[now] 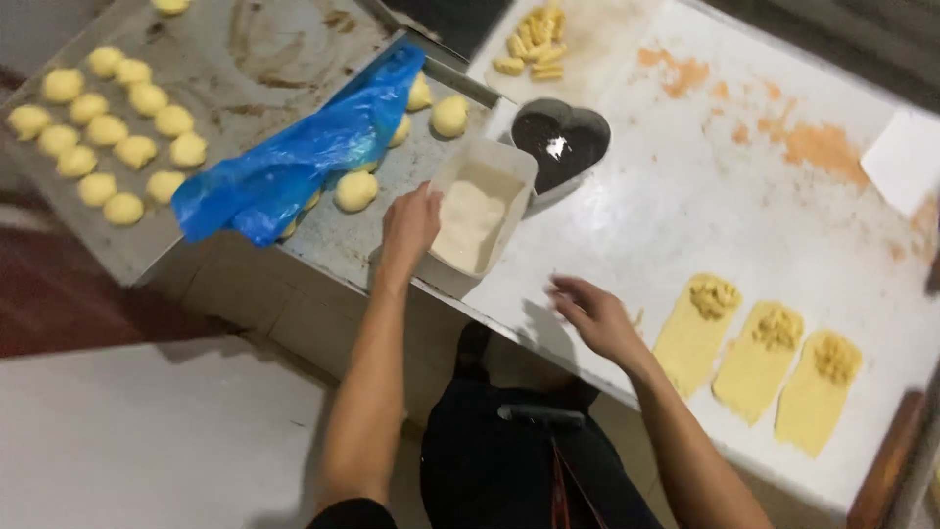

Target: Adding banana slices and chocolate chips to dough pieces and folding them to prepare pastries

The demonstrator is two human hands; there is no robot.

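Flour tub (477, 216) touching left hand (409, 223), right hand (592, 315) apart

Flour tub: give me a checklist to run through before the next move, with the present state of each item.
1. Left hand on the white flour tub: ok, its fingers rest on the tub's near-left rim.
2. Tub upright, flour inside: ok.
3. Right hand free: ok, open and empty over the white table; whether it touches the surface, cannot tell.
4. Three dough strips topped with filling: ok, lying side by side to the right.
5. Heart-shaped bowl of dark sauce clear of the tub: not ok, it sits right against the tub's far side.
6. Blue plastic bag covering the dough balls: not ok, most lie uncovered.
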